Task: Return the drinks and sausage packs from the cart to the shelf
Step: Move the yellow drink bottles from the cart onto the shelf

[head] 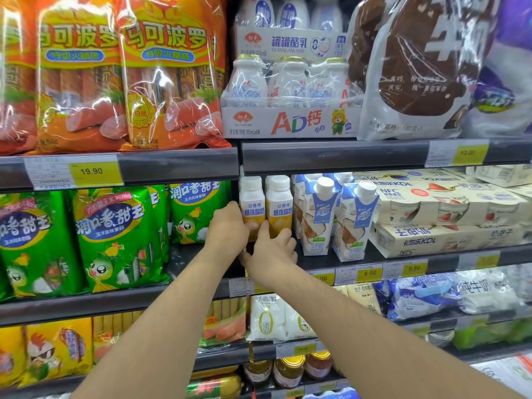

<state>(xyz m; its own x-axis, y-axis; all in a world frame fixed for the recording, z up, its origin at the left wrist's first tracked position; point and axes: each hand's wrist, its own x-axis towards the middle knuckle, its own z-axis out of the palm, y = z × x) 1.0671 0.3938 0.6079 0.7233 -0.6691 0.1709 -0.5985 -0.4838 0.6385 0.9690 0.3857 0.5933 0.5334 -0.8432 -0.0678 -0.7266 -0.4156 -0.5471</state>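
Note:
Two white-capped yogurt drink bottles with yellow-and-white labels stand side by side on the middle shelf (331, 262). My left hand (227, 228) curls round the lower part of the left bottle (252, 201). My right hand (273, 254) has its fingers on the base of the right bottle (279, 205); how firmly it holds is hidden. Green sausage packs (115, 237) fill the same shelf to the left. Orange sausage packs (172, 73) hang on the shelf above. The cart is out of view.
Blue-and-white coconut drink cartons (318, 217) stand right beside the bottles, with boxed yogurt cups (446, 208) further right. Multipacks of small white bottles (290, 96) and a large bag (417, 67) sit above. Price tags line the shelf rails; jars and packs fill lower shelves.

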